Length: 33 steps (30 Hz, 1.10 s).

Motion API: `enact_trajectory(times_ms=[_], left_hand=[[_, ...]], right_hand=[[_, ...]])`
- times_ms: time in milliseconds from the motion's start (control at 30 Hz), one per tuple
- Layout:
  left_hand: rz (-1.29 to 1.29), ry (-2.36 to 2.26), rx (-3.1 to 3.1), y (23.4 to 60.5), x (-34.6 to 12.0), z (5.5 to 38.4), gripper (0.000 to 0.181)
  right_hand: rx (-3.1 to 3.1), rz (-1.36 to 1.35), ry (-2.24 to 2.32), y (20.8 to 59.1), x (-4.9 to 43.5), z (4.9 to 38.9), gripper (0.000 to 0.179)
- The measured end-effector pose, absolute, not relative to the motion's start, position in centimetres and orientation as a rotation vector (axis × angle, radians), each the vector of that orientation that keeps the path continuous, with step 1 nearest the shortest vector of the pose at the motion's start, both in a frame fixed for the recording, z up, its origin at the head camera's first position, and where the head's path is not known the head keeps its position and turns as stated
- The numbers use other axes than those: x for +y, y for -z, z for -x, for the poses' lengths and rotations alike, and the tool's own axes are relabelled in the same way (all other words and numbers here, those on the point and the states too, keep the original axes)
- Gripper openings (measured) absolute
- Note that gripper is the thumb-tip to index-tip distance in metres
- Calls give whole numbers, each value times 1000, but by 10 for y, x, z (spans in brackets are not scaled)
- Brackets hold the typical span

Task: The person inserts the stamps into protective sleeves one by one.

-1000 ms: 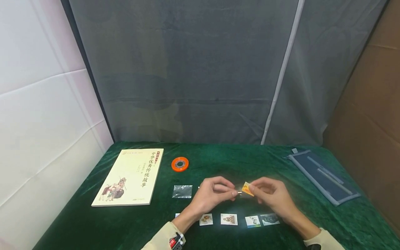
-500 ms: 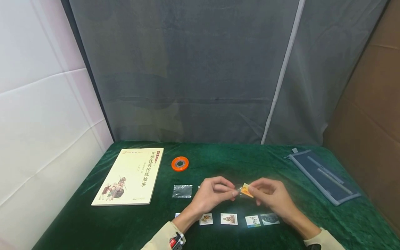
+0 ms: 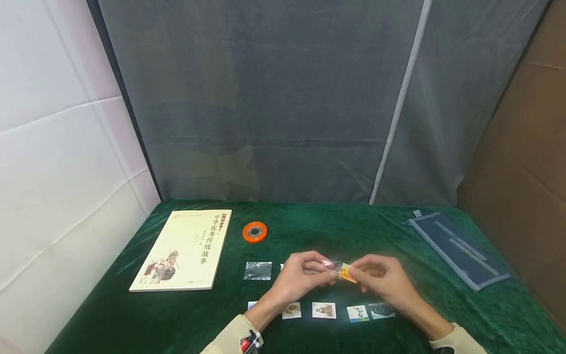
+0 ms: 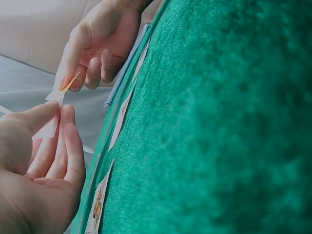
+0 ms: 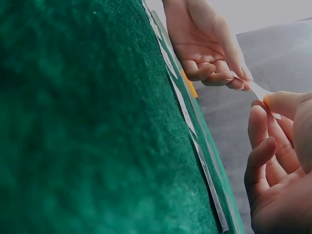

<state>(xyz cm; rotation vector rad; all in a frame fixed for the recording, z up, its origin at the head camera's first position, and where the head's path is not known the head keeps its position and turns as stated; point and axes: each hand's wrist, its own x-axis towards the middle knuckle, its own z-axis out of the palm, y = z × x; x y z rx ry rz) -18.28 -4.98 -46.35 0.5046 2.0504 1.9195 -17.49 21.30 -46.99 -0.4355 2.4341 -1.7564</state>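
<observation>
In the head view, my left hand [image 3: 295, 276] pinches a small clear plastic sleeve [image 3: 331, 265] between thumb and fingers. My right hand [image 3: 390, 282] holds a small yellow-orange stamp [image 3: 347, 273] by its right side, thumb on top. The stamp's left edge meets the sleeve's right end; whether it is inside, I cannot tell. Both wrist views show the fingertips close together above the cloth, with the stamp [image 4: 69, 88] almost edge-on. Before the hands lie a panda stamp [image 3: 357, 313], a stamp with a seated figure [image 3: 324, 310] and another picture stamp [image 3: 292, 310].
A dark stamp [image 3: 382, 310] lies near the right wrist. Another clear sleeve [image 3: 258, 271] lies left of the hands, below an orange tape roll [image 3: 254, 232]. A cream book [image 3: 183, 250] is at left, a blue zip pouch [image 3: 457, 250] at right, on green cloth [image 3: 309, 221].
The yellow-orange stamp has shifted slightly left and down against the sleeve. More of the sleeve shows above my left fingertips. The things on the cloth have not moved.
</observation>
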Motion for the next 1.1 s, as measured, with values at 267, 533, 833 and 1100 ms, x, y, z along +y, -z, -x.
enact_trajectory(times_ms=[267,533,833,1100], left_hand=[[-537,-1934,2020,464,-49,182,27],[-535,-1937,2021,464,-49,182,22],[-536,-1919,2043,464,-48,182,20],[-536,-1924,2061,463,-47,180,18]], right_hand=[[2445,443,1753,471,211,174,11],[2439,457,1721,471,211,174,11],[2455,486,1697,471,211,174,9],[2468,471,1689,470,209,174,11]])
